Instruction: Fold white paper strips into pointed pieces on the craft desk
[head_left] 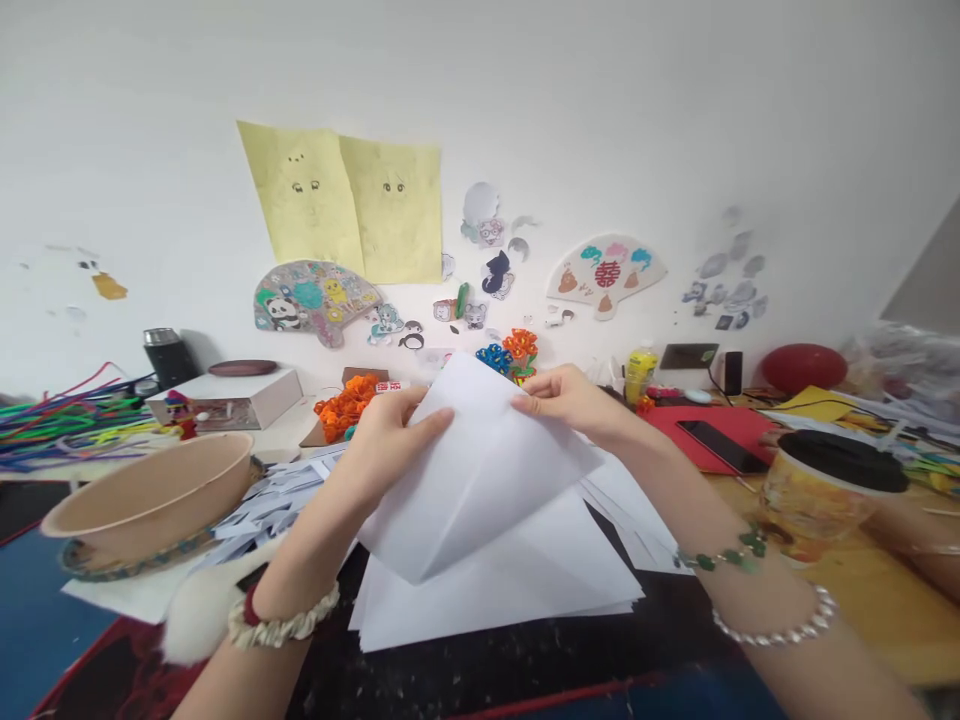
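Observation:
A folded sheet of white paper (472, 460) is held up in front of me, its pointed corner at the top and a crease running down it. My left hand (394, 430) pinches its left edge, thumb on the near face and fingers behind. On the opposite edge, my right hand (566, 400) grips the paper between thumb and fingers. Beneath it a stack of white sheets (517, 590) lies on a dark mat (465, 680). More white sheets (634, 515) fan out to the right of the stack.
Left are a beige basin (150, 490), a heap of paper strips (277, 500) and orange craft flowers (352, 405). A lidded cup (825, 490), a phone (720, 445) and a red folder (675, 425) stand or lie right. Another person's arm (915, 545) shows behind the cup.

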